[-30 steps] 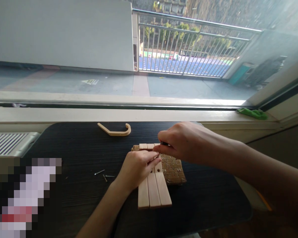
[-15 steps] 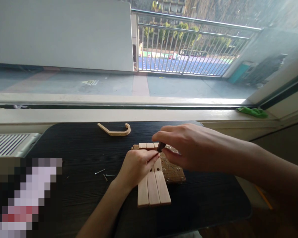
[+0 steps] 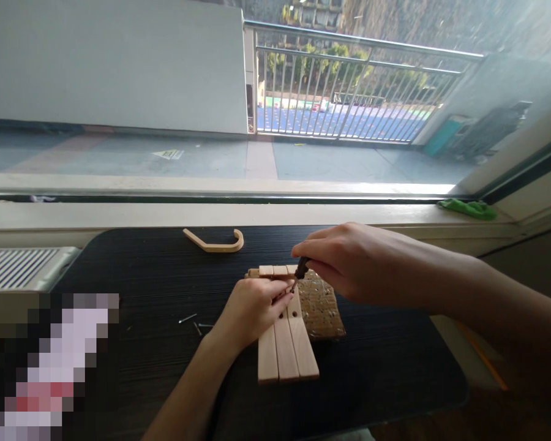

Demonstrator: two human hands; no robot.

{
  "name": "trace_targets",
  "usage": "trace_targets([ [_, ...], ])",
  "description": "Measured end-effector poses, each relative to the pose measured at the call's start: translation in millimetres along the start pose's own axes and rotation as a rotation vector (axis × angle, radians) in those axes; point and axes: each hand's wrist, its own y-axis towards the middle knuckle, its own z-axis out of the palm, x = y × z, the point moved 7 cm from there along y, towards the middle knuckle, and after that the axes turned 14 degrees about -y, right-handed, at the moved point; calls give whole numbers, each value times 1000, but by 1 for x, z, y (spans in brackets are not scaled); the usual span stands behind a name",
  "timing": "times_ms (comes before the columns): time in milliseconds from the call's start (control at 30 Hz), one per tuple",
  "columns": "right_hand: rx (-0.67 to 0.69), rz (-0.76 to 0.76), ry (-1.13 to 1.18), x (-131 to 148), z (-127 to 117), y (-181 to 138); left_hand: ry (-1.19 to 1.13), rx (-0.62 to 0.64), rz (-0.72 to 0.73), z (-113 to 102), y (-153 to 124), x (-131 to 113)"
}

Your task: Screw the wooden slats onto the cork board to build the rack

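My right hand (image 3: pixel 346 260) grips a small dark-handled screwdriver (image 3: pixel 302 266). Its shaft slants down to the left, the tip meeting a joined panel of pale wooden slats (image 3: pixel 287 352) beside my left fingertips. Across the upper slats lies my left hand (image 3: pixel 257 303), fingers closed over the wood around the tip; whether a screw is between them is hidden. Two dark holes show in the slats just below. The far end of the panel bends into a raised row of short wooden ends (image 3: pixel 273 271). Under the slats, a brown cardboard pad (image 3: pixel 324 309) wrapped in clear plastic sticks out on the right.
Several loose screws (image 3: pixel 188 318) lie left of my left hand on the black table (image 3: pixel 160 269). A hook-shaped wooden piece (image 3: pixel 218 247) rests near the far edge. Beyond are the windowsill (image 3: pixel 211 214) with a green cloth (image 3: pixel 468 209) and a white radiator (image 3: pixel 22 269).
My right hand has lifted slightly and shifted right, baring more of the screwdriver and its shaft. My left hand stays on the slats. The whole view has shifted a little.
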Motion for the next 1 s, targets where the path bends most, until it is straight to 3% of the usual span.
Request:
trace_targets([
  [400, 5, 43, -39, -1, 2, 2, -33, 25, -61, -8, -4, 2],
  [533, -10, 55, -35, -2, 0, 3, -5, -39, -71, -17, -6, 5],
  [1000, -44, 62, -81, -2, -1, 4, 83, -67, -15, -11, -8, 5],
])
